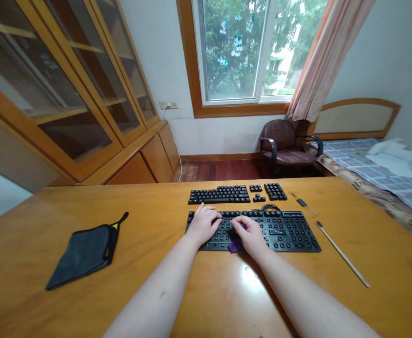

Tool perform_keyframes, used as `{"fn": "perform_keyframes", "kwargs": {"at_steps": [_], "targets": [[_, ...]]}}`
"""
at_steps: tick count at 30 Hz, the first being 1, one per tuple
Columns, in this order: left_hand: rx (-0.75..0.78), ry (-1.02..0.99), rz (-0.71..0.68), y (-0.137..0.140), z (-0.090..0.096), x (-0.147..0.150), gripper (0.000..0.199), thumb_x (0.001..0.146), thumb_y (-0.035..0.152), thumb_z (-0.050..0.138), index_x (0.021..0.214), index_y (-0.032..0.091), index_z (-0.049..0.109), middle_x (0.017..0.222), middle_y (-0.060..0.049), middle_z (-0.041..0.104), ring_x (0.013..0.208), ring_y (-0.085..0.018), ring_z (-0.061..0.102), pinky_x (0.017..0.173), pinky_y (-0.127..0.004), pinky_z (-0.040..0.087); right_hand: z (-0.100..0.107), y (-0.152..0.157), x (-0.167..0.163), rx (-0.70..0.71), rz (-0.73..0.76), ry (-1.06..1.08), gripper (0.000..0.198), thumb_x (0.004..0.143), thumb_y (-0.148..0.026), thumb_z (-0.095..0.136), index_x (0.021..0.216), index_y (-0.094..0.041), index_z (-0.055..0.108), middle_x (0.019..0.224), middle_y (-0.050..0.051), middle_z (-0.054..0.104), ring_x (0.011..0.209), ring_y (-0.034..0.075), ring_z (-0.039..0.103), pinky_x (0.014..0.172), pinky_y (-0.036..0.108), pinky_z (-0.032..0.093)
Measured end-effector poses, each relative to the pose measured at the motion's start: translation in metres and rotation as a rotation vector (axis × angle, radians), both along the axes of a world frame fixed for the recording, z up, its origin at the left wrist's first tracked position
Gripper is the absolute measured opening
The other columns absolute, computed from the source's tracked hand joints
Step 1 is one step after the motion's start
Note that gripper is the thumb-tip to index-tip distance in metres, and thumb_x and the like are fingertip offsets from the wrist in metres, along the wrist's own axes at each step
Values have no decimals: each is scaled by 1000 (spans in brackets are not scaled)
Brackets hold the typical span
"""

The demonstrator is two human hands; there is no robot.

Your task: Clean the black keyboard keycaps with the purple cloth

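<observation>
A black keyboard with its keycaps taken off (293, 233) lies on the wooden table in front of me, rows of bare switches showing. My left hand (204, 223) rests over its left part, fingers stretched out and touching it. Near the keyboard's middle, my right hand (250, 234) is closed with fingers bent round a purple and dark cloth (235, 247), which hangs out below the hand onto the front edge. The fingertips and the rest of the cloth are partly hidden. Behind the keyboard, the removed black keycaps (232, 194) stand in keyboard order.
A small wire tool with a black grip (301, 202) and a long thin brush (343, 255) lie to the right. On the left is a folded dark grey cloth (82, 253). The table's far edge runs just behind the keycaps; a chair (283, 141) stands beyond.
</observation>
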State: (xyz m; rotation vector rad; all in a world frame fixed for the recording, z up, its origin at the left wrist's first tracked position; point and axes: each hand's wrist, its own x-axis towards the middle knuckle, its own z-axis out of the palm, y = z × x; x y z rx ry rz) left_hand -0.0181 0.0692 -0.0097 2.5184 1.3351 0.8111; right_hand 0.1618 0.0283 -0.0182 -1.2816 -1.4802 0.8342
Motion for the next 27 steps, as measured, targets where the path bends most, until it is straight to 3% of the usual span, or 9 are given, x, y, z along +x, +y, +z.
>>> {"fn": "perform_keyframes", "kwargs": {"at_steps": [6,27], "targets": [[1,-34,75,3,-4,1,12,81,27,54,80,22,65,104,-4,65,111,-22,50,103,-49,28,-2,0,0,-6,1,8,24,80,-37,51,73,-18,64,68,2,62,65,17,56,62,28,44],[49,38,55,1,-1,0,12,79,26,57,85,24,67,103,-5,64,114,-24,48,106,-53,23,-2,0,0,2,-1,-2,25,80,-36,51,72,-17,65,67,2,64,62,16,56,59,27,43]]}}
